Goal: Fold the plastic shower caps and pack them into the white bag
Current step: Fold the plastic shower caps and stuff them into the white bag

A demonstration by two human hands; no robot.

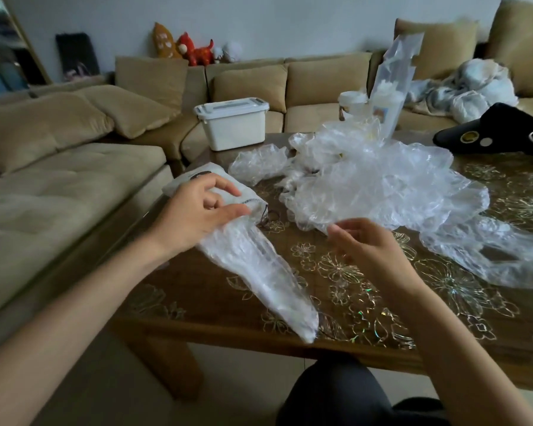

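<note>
A white drawstring bag (197, 178) lies at the table's left edge, its mouth facing me. A folded clear shower cap (259, 272) stretches from that mouth toward the near table edge, one end tucked at the opening. My left hand (197, 210) rests over the bag's mouth, thumb and fingers pinching the bag's rim. My right hand (363, 244) hovers above the table to the right, fingers loosely curled, touching the near edge of a big heap of loose shower caps (382, 179). Another spread cap (490, 253) lies at the right.
The wooden table (336, 321) has a floral clear cover. A white lidded box (233, 123) stands at its far left corner, a tall clear packet (394, 81) and a cup (351, 103) at the back, a black bag (499, 130) far right. A beige sofa (74, 167) surrounds it.
</note>
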